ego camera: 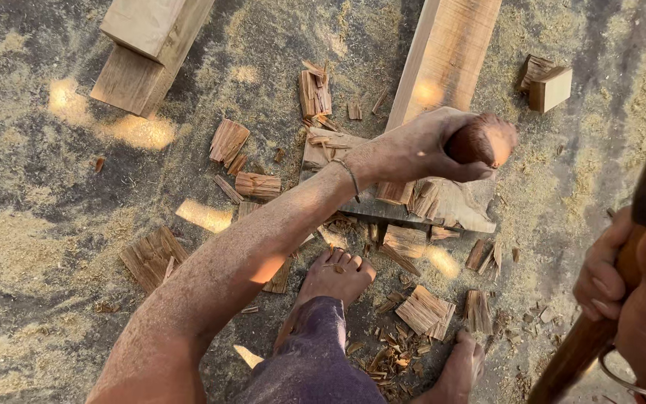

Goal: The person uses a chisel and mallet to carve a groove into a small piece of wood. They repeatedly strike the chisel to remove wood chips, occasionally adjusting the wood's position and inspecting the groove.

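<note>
On sawdust-strewn ground: 2 hands. Left hand (pixel 428 146) grips 1 rounded reddish wood piece (pixel 480 142) above 1 chopping block (pixel 413 202); right hand (pixel 629 292) clenches 1 tool handle (pixel 585 337) at frame's right edge. 2 bare feet (pixel 336 277), 2 long timbers (pixel 446 56), many scattered chips; open ground left.

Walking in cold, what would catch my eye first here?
Probably the left hand, gripping a rounded reddish wood piece over a flat chopping block at centre. At the right edge, the right hand holds a dark wooden tool handle. Split wood chips litter the sawdust ground around two bare feet.
</note>
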The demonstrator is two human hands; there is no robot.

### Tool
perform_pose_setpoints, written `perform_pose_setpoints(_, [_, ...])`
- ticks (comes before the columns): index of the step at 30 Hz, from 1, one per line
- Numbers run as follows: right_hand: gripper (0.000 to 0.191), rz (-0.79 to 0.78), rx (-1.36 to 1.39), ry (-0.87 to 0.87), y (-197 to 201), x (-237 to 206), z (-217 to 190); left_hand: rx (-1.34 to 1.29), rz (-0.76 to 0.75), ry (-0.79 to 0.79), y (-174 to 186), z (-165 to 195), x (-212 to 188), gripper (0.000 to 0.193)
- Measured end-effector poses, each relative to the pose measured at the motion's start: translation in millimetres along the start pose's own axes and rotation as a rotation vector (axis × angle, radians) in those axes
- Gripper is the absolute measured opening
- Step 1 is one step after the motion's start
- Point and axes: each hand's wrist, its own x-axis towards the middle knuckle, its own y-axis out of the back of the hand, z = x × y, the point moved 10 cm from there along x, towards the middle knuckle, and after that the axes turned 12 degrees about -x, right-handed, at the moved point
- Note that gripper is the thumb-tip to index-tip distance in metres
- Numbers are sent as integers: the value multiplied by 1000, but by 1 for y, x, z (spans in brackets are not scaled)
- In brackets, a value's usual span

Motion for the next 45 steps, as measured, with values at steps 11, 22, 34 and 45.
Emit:
perform_pose_setpoints(11, [37,177,-627,-12,-76,18,-77,-21,20,37,5,-3,-4,60])
perform_pose_setpoints(22, [38,211,-555,54,-58,14,-50,-204,-8,-5,-1,9,-4,38])
perform_pose_setpoints(34, [48,212,-403,-223,-30,-6,6,-198,237,57,39,4,-40,50])
perform_pose_setpoints(45, [36,177,-458,63,-48,-15,-78,-120,60,107,-10,37,-22,44])
